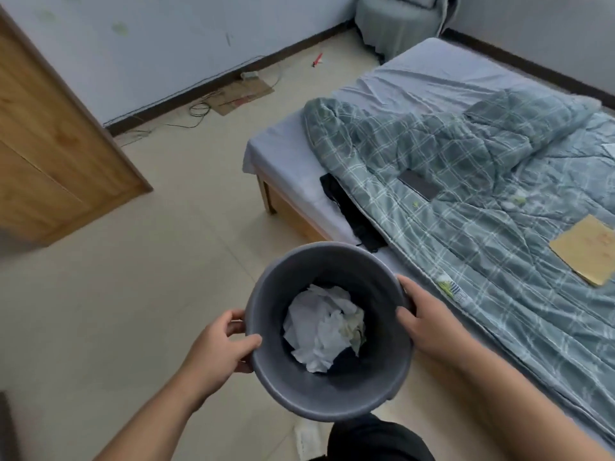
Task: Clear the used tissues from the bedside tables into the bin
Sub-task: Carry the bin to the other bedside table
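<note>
I had the bin (332, 387) up off the floor, low in the middle of the frame, with both hands clamped on its rim. My left hand (218, 349) took the near-left edge, thumb hooked over the lip and fingers (233, 319) curled round the outside wall; my right hand (422, 322) gripped the right edge the same way, thumb inside, the rest wrapped behind. Down in the bottom sat the used tissues (324, 332), a crumpled white heap with a greenish stain on one side. I judged the load featherlight and soft, so nothing was going to shift or spill unless I tipped the bin hard. The plastic wall looked smooth and slightly flexible, so the rolled rim was the sensible place to hold, not the sides. The bed (289, 161) ran along the right of the frame under a checked quilt (466, 201), with a brown envelope (584, 249) lying on it. No tabletop showed anywhere, so I couldn't tell whether more tissues were waiting.
</note>
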`<state>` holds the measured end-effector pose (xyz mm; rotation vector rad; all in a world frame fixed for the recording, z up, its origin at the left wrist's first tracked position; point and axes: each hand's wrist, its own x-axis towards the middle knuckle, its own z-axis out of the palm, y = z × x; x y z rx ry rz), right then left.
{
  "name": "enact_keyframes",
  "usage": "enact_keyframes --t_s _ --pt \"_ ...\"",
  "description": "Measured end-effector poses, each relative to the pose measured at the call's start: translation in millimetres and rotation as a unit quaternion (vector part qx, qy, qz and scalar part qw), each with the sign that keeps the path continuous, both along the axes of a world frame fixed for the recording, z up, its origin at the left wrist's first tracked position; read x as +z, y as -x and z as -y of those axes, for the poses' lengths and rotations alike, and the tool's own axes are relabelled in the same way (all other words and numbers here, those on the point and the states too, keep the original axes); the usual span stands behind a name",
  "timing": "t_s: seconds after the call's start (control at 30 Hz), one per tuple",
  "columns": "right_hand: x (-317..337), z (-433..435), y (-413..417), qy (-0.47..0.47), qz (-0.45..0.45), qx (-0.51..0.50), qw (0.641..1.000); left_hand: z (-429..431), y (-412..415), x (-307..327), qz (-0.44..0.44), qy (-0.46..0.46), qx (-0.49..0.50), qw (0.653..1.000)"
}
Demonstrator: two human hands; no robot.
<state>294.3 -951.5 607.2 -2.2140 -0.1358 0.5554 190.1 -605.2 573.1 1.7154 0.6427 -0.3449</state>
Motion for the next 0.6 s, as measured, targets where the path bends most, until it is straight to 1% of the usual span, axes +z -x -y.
enact_keyframes --t_s 0.23,0.43,0.6 --pt "-21 -76 -107 0.006 0.000 0.070 0.998 -52 -37 -10 -0.010 0.011 0.103 0.995" --pt "-43 -133 -221 0.007 -0.038 0.133 0.990 -84 -108 -15 -0.038 0.008 0.163 0.986" --pt "-29 -195 -315 0.006 -0.031 0.187 0.982 -118 -168 -1 -0.039 0.017 0.202 0.979"
